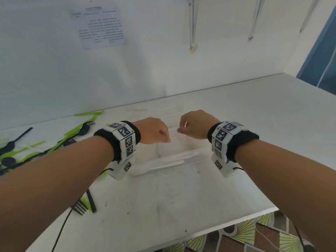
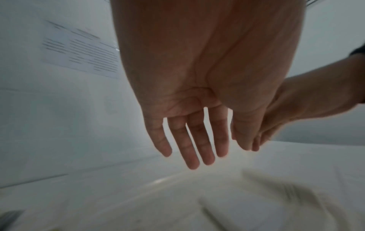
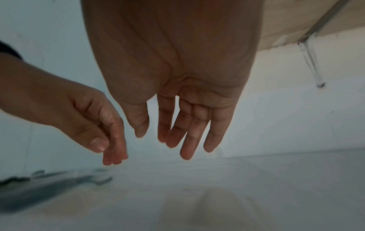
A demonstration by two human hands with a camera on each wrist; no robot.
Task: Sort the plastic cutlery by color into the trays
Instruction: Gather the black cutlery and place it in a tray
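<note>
Clear plastic trays (image 1: 172,159) sit on the white table (image 1: 181,197), contents too faint to tell. Green and black plastic cutlery (image 1: 54,142) lies scattered at the left, outside them. Wrist views alone show the left hand (image 2: 197,93) and right hand (image 3: 177,78) released, fingers straight, holding nothing.

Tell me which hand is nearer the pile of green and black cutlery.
Left. The left hand hangs empty just right of the green and black cutlery pile; the right hand is farther right, on the other side of the left hand, also empty.
</note>
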